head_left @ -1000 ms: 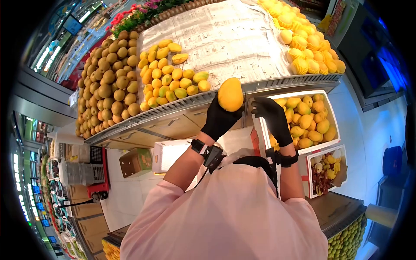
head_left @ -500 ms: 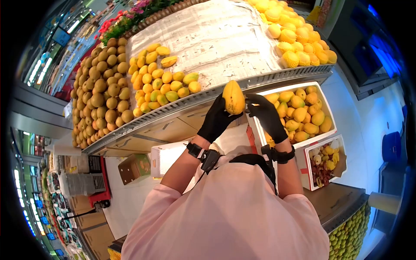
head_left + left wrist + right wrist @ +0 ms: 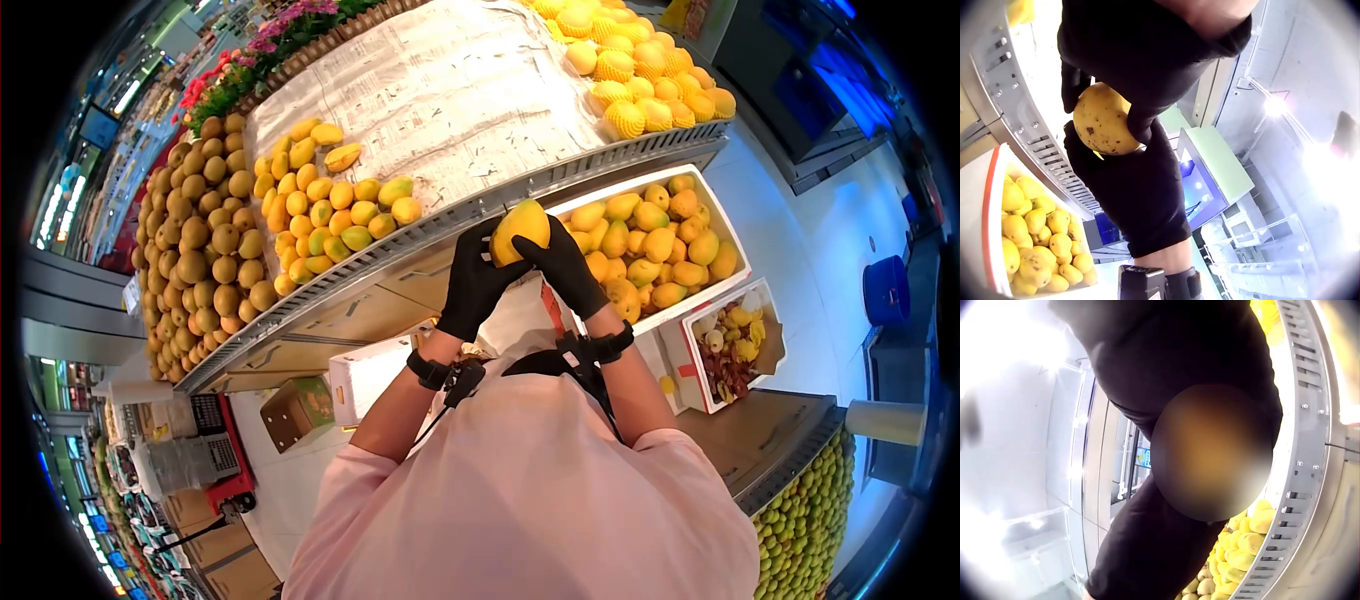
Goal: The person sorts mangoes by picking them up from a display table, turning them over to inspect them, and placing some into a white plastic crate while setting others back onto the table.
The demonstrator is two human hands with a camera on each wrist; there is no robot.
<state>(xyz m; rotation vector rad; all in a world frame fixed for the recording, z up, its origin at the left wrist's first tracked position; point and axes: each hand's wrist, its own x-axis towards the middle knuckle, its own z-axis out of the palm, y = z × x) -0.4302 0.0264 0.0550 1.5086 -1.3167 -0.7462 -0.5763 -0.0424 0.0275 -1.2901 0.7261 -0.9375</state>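
Step in hand: by appearance, two-handed handling of a single fruit, probably to turn it and check its skin. The work piece is a yellow mango [image 3: 522, 232]. It is held clear of all surfaces, in front of the near edge of the worktop [image 3: 440, 90] and just beside the box [image 3: 700, 298] of loose mangoes.

State of grip, left hand [image 3: 473, 278]: gloved, fingers and thumb curled around the mango. State of grip, right hand [image 3: 566, 272]: gloved, thumb pressed on the near side of the mango and the hand bent around it. Neither grip is spread. In the right wrist view, a blurred disc hides the contact area; finger placement cannot be told there.

Condition: the left wrist view shows dark spots on the mango skin. Further mangoes lie grouped on the worktop, to the left of the hands.

Next move (judgement): transfer the full weight to one hand before the other releases. Maintain light, even pressure, as ripe flesh may bruise. If the fruit is to be rotated, keep one hand supporting it throughout.
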